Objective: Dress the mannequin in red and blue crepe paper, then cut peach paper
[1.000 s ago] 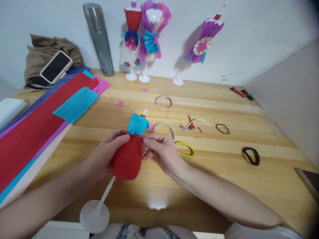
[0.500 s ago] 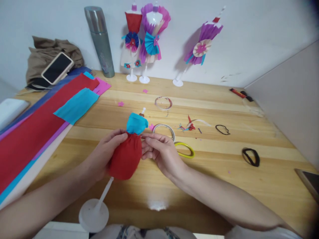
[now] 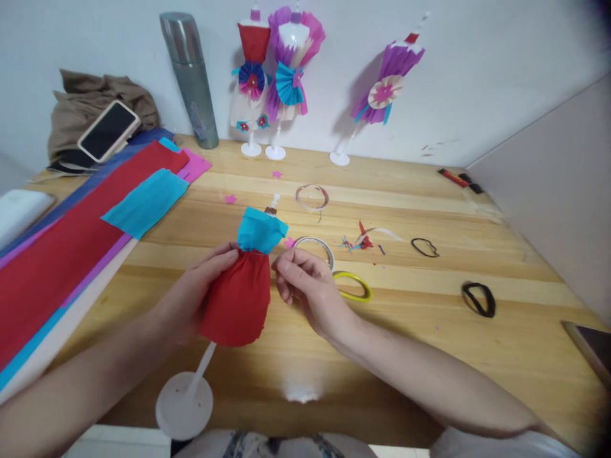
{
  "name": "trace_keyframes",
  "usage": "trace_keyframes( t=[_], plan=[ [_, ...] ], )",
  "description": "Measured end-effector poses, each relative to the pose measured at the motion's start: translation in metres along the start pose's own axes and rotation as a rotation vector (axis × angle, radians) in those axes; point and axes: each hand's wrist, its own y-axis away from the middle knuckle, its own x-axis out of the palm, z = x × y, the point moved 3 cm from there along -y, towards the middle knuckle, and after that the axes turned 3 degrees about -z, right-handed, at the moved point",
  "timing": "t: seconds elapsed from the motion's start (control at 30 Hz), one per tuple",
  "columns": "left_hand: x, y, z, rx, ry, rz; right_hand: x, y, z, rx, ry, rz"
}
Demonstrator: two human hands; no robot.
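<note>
A small dress form [image 3: 238, 299] wears a gathered red skirt and a blue top [image 3: 260, 230]. It leans, with its white round base [image 3: 184, 405] toward me at the lower left. My left hand [image 3: 203, 289] is wrapped round the left side of the skirt near the waist. Just right of the waist is my right hand [image 3: 303, 277], thumb and index finger pressed together and the other fingers curled. Whatever may be between those fingertips is too small to make out.
Coloured paper strips [image 3: 71, 254] cover the left side, near a phone [image 3: 109, 130]. A flask [image 3: 191, 83] and three dressed forms [image 3: 251, 83] stand along the wall. Tape rings [image 3: 312, 197], a yellow ring [image 3: 353, 286], paper scraps [image 3: 365, 242] and black bands [image 3: 478, 299] lie across the table.
My right hand has moved slightly away from the waist. The dress form has turned a little, its top edge flaring more and its base shifting right and up.
</note>
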Motion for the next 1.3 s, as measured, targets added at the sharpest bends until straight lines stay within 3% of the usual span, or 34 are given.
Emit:
trace_keyframes(
  t=[0.23,0.47,0.93,1.17,1.3],
  plan=[
    [0.006,0.003,0.003,-0.036,0.042,-0.026,0.008,0.004,0.011,-0.121,0.151,0.032],
    [0.006,0.002,0.004,-0.065,0.074,-0.021,0.01,0.008,0.014,-0.089,0.151,0.036],
    [0.006,0.003,0.002,-0.06,0.029,-0.098,0.01,0.006,0.002,0.104,-0.026,0.032],
    [0.006,0.004,0.002,-0.056,0.029,-0.052,0.01,0.003,0.003,0.149,-0.036,0.087],
    [0.005,0.004,0.002,-0.039,0.021,-0.042,0.009,0.0,-0.001,0.288,-0.136,0.134]
  ],
)
